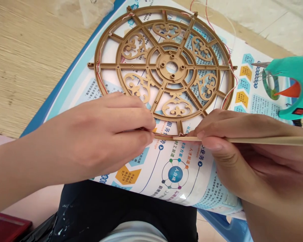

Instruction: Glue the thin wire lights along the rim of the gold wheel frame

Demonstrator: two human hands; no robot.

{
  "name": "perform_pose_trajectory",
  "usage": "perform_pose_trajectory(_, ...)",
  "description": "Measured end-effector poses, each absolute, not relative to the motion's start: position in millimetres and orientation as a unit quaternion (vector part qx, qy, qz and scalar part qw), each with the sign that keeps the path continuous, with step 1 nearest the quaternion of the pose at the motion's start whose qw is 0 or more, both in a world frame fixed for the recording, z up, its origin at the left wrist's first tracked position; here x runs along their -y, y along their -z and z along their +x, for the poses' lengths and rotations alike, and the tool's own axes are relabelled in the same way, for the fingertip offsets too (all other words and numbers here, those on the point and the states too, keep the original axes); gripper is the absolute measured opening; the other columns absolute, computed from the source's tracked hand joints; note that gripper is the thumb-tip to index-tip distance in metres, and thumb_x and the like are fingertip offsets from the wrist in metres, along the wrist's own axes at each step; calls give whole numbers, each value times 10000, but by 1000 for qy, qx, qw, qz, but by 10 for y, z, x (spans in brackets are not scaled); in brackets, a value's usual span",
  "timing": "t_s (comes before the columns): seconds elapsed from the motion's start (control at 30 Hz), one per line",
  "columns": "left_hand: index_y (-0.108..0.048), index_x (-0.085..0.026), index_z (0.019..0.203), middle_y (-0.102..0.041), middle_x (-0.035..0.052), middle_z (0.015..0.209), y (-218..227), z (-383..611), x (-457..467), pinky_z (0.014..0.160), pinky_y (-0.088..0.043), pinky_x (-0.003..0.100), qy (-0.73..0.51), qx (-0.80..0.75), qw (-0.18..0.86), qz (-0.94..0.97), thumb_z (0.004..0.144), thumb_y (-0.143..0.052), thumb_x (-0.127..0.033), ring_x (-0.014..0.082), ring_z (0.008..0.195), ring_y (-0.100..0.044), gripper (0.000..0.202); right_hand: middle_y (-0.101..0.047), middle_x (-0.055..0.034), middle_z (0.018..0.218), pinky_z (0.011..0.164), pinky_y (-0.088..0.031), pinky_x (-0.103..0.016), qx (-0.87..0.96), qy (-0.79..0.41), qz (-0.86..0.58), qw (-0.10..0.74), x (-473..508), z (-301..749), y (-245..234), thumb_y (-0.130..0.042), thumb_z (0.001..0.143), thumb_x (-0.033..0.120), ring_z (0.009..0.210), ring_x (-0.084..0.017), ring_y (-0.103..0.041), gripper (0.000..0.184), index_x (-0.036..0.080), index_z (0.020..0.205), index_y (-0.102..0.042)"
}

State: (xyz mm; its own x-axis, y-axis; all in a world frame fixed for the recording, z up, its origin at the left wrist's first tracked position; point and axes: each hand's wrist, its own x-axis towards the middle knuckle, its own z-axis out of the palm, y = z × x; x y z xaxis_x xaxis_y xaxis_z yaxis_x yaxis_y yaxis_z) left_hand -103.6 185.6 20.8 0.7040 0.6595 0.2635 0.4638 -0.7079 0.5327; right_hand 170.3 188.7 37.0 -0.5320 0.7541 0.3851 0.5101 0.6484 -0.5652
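Note:
A round brown openwork frame [171,45] with spokes and scroll ornaments lies on a printed sheet. Thin red and white wire [98,69] runs along the inside of its outer rim. My left hand [111,129] is closed at the near rim, thumb and fingers pinching the frame's edge; its fingertips partly hide what lies between them. In my right hand [232,151] is a thin flat wooden stick [267,140]. The stick's tip reaches the near rim, close to a small bend of wire, just right of my left fingertips.
A teal hot glue gun [290,72] with an orange trigger lies at the right, its nozzle pointing toward the frame. Under the printed sheet [176,191] shows a blue stool [224,223]. Clear plastic [93,11] lies at the upper left. Loose wire trails off at the top.

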Motion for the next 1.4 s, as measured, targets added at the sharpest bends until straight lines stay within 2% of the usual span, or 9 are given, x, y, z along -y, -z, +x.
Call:
perform_pose_trajectory(0.17,-708,-247,1005,-669,-24,1091,-214,-1035,-1861,973,-647,396,-178,-306,205,912,1096,-498,-201,153,1071,-645,233,-754,74,902,745,-573,-326,866,-178,-357,301,-1904,1710,-378,-585,1075,227,808,-129,-695,121,273,977,-531)
perform_pose_trajectory(0.4,-702,-243,938,-671,-34,1062,-234,-1049,-1874,938,-651,399,-202,-302,212,907,1095,-492,-210,143,1030,-661,265,-745,58,899,702,-583,-340,861,-198,-353,307,-1914,1717,-377,-591,1066,223,768,-144,-693,114,274,980,-536)
perform_pose_trajectory(0.53,-690,-234,897,-682,-29,1037,-252,-1043,-1887,951,-658,421,-211,-297,201,909,1103,-444,-208,146,986,-686,323,-757,63,899,676,-575,-340,876,-166,-344,295,-1936,1736,-388,-602,1054,208,789,-164,-715,100,293,1029,-555)
perform_pose_trajectory(0.63,-677,-218,877,-694,-13,1025,-272,-1022,-1879,915,-659,423,-211,-301,191,910,1114,-406,-200,149,963,-688,361,-760,51,889,615,-548,-327,873,-155,-357,294,-1937,1735,-385,-620,1047,209,750,-162,-704,102,287,984,-600)
perform_pose_trajectory(0.73,-696,-201,924,-701,7,1047,-286,-1002,-1856,898,-649,421,-210,-300,179,913,1109,-434,-183,160,981,-677,322,-763,41,886,584,-547,-309,856,-189,-371,307,-1922,1723,-386,-669,1014,180,730,-157,-696,143,274,907,-661)
perform_pose_trajectory(0.83,-693,-195,928,-711,7,1049,-292,-990,-1837,876,-638,422,-215,-287,168,918,1105,-456,-183,167,976,-673,296,-763,43,893,574,-555,-296,839,-222,-386,313,-1914,1713,-398,-666,1015,174,718,-145,-684,135,278,931,-690)
perform_pose_trajectory(1.03,-667,-207,857,-730,-4,1031,-308,-985,-1841,844,-614,412,-217,-316,177,906,1135,-384,-219,159,951,-686,397,-763,38,889,546,-498,-269,819,-245,-405,324,-1901,1703,-404,-629,1055,218,677,-98,-640,136,247,932,-677)
perform_pose_trajectory(1.4,-674,-219,917,-709,-16,1032,-262,-1018,-1860,866,-620,377,-227,-292,141,918,1091,-484,-179,162,989,-664,261,-770,7,870,515,-489,-335,793,-258,-429,346,-1881,1685,-378,-674,1008,192,685,-171,-675,148,282,919,-751)
